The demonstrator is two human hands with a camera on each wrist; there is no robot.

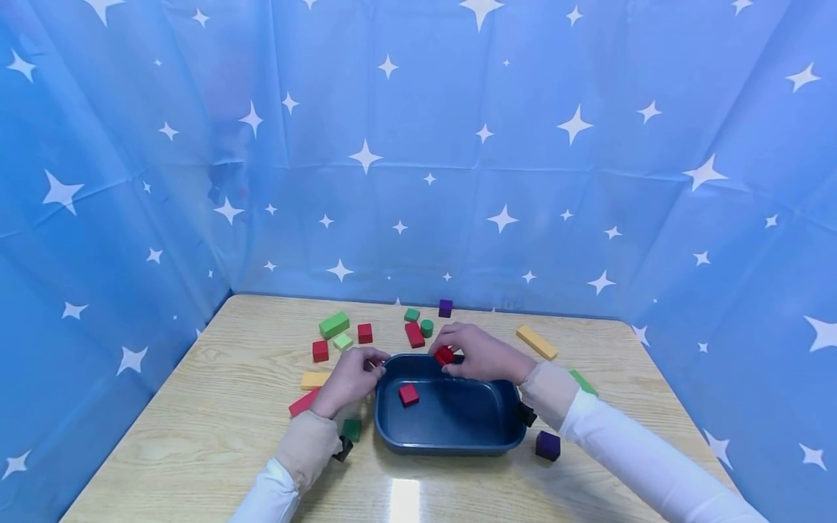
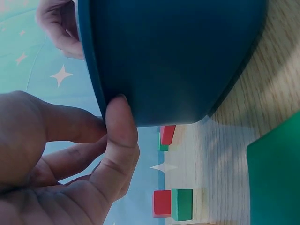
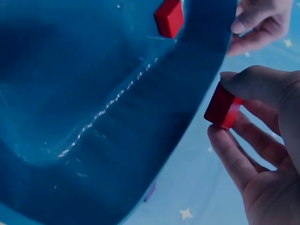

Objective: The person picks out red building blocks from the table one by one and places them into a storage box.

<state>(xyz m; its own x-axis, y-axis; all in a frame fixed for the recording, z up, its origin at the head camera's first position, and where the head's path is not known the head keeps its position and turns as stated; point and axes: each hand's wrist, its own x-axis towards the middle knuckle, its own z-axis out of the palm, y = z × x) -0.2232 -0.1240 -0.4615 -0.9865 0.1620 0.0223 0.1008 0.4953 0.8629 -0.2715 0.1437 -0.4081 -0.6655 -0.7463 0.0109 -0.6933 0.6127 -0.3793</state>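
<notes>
A dark blue plastic tub (image 1: pixel 451 418) stands in the middle of the table, with one red block (image 1: pixel 408 395) lying on its floor toward the left. My left hand (image 1: pixel 351 378) pinches the tub's rim at the far left corner, thumb and finger meeting over the edge in the left wrist view. Over the far rim, my right hand (image 1: pixel 487 354) holds a second red block (image 3: pixel 220 107) between thumb and fingertips. In the right wrist view this block is just outside the tub's wall (image 3: pixel 201 84).
Several red, green and yellow blocks lie left of and behind the tub, including a dark green block (image 1: pixel 352 429) by my left wrist. On the right are a yellow block (image 1: pixel 537 342), a green block (image 1: pixel 583 382) and a purple block (image 1: pixel 548 445). A starry blue curtain (image 1: pixel 418 196) surrounds the table.
</notes>
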